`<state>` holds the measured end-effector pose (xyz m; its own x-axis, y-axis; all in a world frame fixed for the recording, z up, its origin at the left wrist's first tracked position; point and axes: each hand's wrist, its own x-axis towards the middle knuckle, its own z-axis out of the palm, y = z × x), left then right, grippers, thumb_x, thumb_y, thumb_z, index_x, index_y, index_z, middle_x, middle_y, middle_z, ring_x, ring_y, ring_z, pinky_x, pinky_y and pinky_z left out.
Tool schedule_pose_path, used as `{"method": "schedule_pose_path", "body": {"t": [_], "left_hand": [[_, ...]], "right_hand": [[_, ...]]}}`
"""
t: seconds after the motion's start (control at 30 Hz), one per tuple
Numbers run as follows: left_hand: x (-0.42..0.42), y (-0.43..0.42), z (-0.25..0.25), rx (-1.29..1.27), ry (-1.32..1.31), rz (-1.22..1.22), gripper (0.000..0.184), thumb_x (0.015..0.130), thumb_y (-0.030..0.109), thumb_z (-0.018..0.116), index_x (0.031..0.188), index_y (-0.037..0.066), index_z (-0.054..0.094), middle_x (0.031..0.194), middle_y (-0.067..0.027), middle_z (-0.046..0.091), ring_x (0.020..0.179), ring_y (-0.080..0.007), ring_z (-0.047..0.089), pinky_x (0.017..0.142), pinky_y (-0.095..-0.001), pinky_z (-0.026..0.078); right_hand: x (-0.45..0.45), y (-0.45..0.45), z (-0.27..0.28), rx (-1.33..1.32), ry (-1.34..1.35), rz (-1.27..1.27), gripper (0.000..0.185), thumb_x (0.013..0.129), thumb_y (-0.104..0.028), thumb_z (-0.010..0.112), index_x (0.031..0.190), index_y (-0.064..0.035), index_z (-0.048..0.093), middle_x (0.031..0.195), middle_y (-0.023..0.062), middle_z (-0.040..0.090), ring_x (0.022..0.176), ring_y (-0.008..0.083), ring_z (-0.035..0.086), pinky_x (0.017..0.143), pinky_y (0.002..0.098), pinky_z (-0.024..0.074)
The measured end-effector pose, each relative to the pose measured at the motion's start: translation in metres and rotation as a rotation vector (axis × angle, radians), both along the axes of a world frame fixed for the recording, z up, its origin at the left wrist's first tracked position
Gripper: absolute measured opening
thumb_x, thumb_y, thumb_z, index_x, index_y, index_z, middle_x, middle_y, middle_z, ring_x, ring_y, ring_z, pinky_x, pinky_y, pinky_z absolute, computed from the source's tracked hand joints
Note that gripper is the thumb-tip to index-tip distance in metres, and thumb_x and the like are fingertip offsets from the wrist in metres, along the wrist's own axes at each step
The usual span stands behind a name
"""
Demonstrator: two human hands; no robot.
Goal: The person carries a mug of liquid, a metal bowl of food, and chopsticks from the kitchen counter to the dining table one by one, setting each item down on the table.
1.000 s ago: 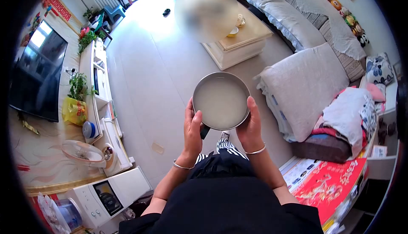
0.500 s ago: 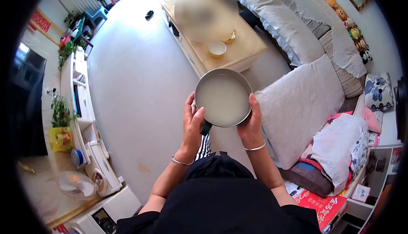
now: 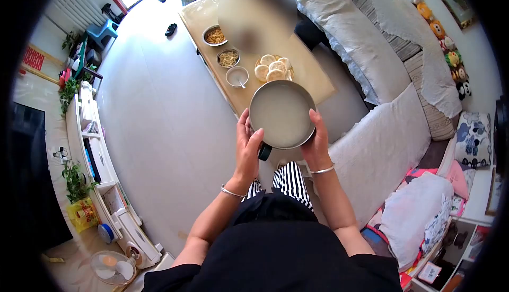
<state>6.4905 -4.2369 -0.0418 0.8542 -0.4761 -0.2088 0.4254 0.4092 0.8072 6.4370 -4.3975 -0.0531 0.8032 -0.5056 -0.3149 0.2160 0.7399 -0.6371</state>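
Observation:
A grey metal saucepan is held level in front of me, with a pale, cloudy liquid inside. My left hand grips its left side, beside the short dark handle pointing back towards me. On the opposite side, my right hand is closed round the wall, thumb up near the rim. Just beyond the pan, on the table, lies a plate of several round flat breads. To their left stands a white bowl with pale contents and a spoon.
The low wooden table also bears two bowls of shredded food. A cloth-covered sofa runs along the right. A person sits behind the table, partly blurred. On the left are a white cabinet and a fan.
I have moved forward towards the table, holding the saucepan in both hands. The pan now overlaps the table's near end, and the breads and several bowls have come into view.

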Motion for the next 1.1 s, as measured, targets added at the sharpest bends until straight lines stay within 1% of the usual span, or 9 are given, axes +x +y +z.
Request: {"method": "schedule_pose_path", "body": {"t": [0.23,0.4,0.47,0.57,0.7,0.73,0.9,1.03,1.1], "left_hand": [[0.094,-0.094,-0.032,0.029,0.054,0.063,0.067,0.091,0.016,0.051,0.147,0.003,0.015,0.145,-0.0144,0.032,0.131,-0.0208,0.036,0.107,-0.0326,0.032],[0.167,-0.183,-0.069,0.102,0.168,0.13,0.066,0.093,0.023,0.051,0.147,0.005,0.017,0.143,-0.013,0.036,0.128,-0.0201,0.04,0.101,-0.0336,0.039],[0.197,-0.222,-0.093,0.208,0.175,0.192,0.055,0.092,0.028,0.047,0.14,0.007,0.03,0.127,-0.0066,0.049,0.113,-0.0152,0.051,0.086,-0.0311,0.051],[0.245,-0.27,-0.122,0.192,0.23,0.191,0.052,0.093,0.029,0.046,0.138,0.007,0.034,0.127,-0.0074,0.049,0.113,-0.0157,0.051,0.085,-0.0317,0.051],[0.301,-0.319,-0.174,0.17,0.302,0.195,0.049,0.091,0.023,0.049,0.136,0.007,0.036,0.125,-0.0079,0.049,0.114,-0.0172,0.051,0.085,-0.0359,0.052],[0.313,-0.328,-0.193,0.136,0.327,0.22,0.051,0.089,0.018,0.051,0.136,0.007,0.035,0.125,-0.0088,0.048,0.113,-0.0182,0.051,0.085,-0.0386,0.052],[0.378,-0.367,-0.267,0.155,0.4,0.188,0.054,0.086,0.012,0.051,0.135,0.006,0.031,0.125,-0.0103,0.047,0.114,-0.0192,0.05,0.083,-0.0449,0.054],[0.42,-0.388,-0.331,0.221,0.453,0.171,0.064,0.081,0.006,0.05,0.138,0.003,0.023,0.128,-0.0137,0.042,0.116,-0.0235,0.043,0.083,-0.0521,0.05],[0.435,-0.395,-0.359,0.125,0.474,0.128,0.062,0.081,0.006,0.049,0.137,0.003,0.024,0.124,-0.012,0.041,0.114,-0.0232,0.043,0.082,-0.0537,0.05]], "right_hand": [[0.11,-0.099,-0.032,0.038,0.037,0.093,0.032,0.088,-0.023,0.056,0.114,-0.0053,0.054,0.107,0.0062,0.062,0.101,0.0171,0.06,0.09,0.0321,0.0482],[0.198,-0.194,-0.059,-0.065,0.093,0.216,0.051,0.084,-0.023,0.057,0.127,0.0007,0.045,0.118,0.0105,0.055,0.111,0.0183,0.053,0.095,0.0308,0.0442],[0.236,-0.236,-0.079,-0.111,0.081,0.276,0.055,0.083,-0.023,0.057,0.13,0.0015,0.042,0.12,0.0116,0.054,0.112,0.019,0.052,0.097,0.0308,0.043],[0.289,-0.293,-0.115,-0.153,0.056,0.368,0.059,0.083,-0.023,0.056,0.134,0.0026,0.04,0.122,0.0128,0.053,0.114,0.0195,0.052,0.099,0.031,0.0417],[0.349,-0.352,-0.17,-0.183,0.051,0.467,0.06,0.083,-0.022,0.056,0.135,0.0026,0.04,0.123,0.0133,0.054,0.113,0.0201,0.053,0.099,0.0313,0.0417],[0.363,-0.361,-0.184,-0.209,0.058,0.477,0.059,0.084,-0.028,0.056,0.132,0.0029,0.042,0.123,0.014,0.054,0.114,0.0209,0.054,0.098,0.0312,0.0433],[0.429,-0.408,-0.269,-0.206,0.084,0.527,0.053,0.088,-0.026,0.053,0.131,0.003,0.045,0.12,0.0128,0.057,0.111,0.0196,0.056,0.096,0.0297,0.0443],[0.472,-0.429,-0.33,-0.196,0.12,0.587,0.056,0.087,-0.023,0.051,0.136,0.0027,0.042,0.126,0.0146,0.056,0.115,0.0205,0.054,0.098,0.0296,0.0425],[0.488,-0.436,-0.353,-0.197,0.157,0.584,0.053,0.088,-0.023,0.05,0.134,0.0027,0.045,0.124,0.0135,0.057,0.114,0.0201,0.055,0.098,0.0292,0.043]]}}
